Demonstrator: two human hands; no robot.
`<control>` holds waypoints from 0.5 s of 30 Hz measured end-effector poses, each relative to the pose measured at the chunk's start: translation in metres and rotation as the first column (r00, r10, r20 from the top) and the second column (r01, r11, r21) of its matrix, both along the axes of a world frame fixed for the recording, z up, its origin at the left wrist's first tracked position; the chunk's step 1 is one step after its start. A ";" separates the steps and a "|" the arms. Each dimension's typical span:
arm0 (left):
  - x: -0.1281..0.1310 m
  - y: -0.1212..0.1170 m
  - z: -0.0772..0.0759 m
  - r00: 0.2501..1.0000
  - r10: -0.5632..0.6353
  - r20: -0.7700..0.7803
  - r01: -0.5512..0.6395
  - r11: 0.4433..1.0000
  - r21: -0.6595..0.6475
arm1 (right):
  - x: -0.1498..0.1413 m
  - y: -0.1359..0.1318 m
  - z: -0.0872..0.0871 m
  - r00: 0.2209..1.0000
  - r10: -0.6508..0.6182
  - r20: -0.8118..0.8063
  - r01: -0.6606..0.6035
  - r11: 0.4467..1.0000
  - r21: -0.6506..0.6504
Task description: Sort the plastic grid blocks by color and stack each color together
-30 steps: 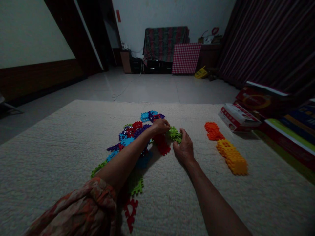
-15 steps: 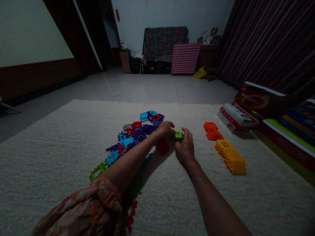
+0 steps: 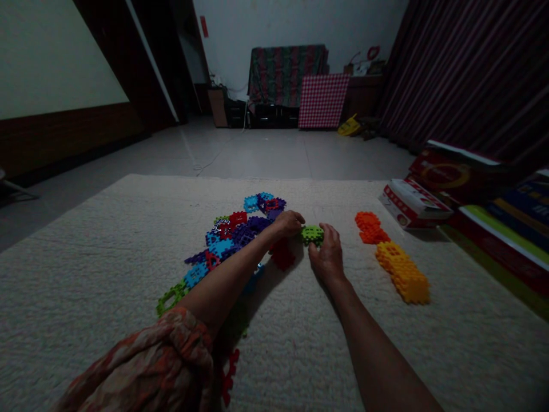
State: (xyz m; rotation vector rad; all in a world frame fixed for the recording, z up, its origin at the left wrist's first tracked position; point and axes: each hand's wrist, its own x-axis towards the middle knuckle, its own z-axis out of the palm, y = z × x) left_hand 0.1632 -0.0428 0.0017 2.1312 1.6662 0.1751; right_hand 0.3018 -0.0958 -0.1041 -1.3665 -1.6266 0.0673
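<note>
A small stack of green toothed interlocking plastic blocks (image 3: 312, 235) is held low over the pale mat. My right hand (image 3: 328, 252) grips its right end, thumb at the near side and fingers curled at the far side. At the left end, my left hand (image 3: 288, 224) bends its fingers against the stack; its thumb is hidden. Just left and below lies a red block (image 3: 283, 256), partly in shadow. Under and beyond my left forearm spreads a loose pile of purple blocks (image 3: 249, 232), blue blocks (image 3: 221, 248) and other colours.
To the right stand orange blocks (image 3: 370, 228) in a cluster and a leaning row of yellow blocks (image 3: 403, 273). Farther right are a red-and-white box (image 3: 416, 203) and larger cartons (image 3: 454, 169). A green block (image 3: 171, 298) and a red block (image 3: 230, 375) lie near my left sleeve.
The green stack has shifted slightly right and turned, so its long side now faces me. Both hands have moved a little right with it.
</note>
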 end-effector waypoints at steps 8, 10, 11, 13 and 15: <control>0.001 0.001 -0.006 0.992 0.060 0.110 -0.057 0.998 -0.024 | 0.002 0.000 0.003 1.000 0.018 0.019 -0.017 1.000 -0.015; 0.004 0.002 -0.009 0.991 0.065 0.113 -0.061 0.997 -0.040 | 0.003 0.001 0.002 1.000 0.015 0.010 -0.014 1.000 -0.010; 0.006 0.003 -0.010 0.992 0.065 0.112 -0.060 0.997 -0.045 | 0.004 0.002 0.002 1.000 0.015 0.006 -0.015 1.000 -0.004; 0.010 0.004 -0.012 0.992 0.062 0.109 -0.057 0.997 -0.044 | 0.006 0.004 0.001 1.000 0.020 0.006 -0.020 1.000 0.009; 0.015 0.004 -0.013 0.992 0.072 0.107 -0.069 0.997 -0.024 | 0.007 0.005 -0.001 1.000 0.026 0.013 -0.026 0.999 0.020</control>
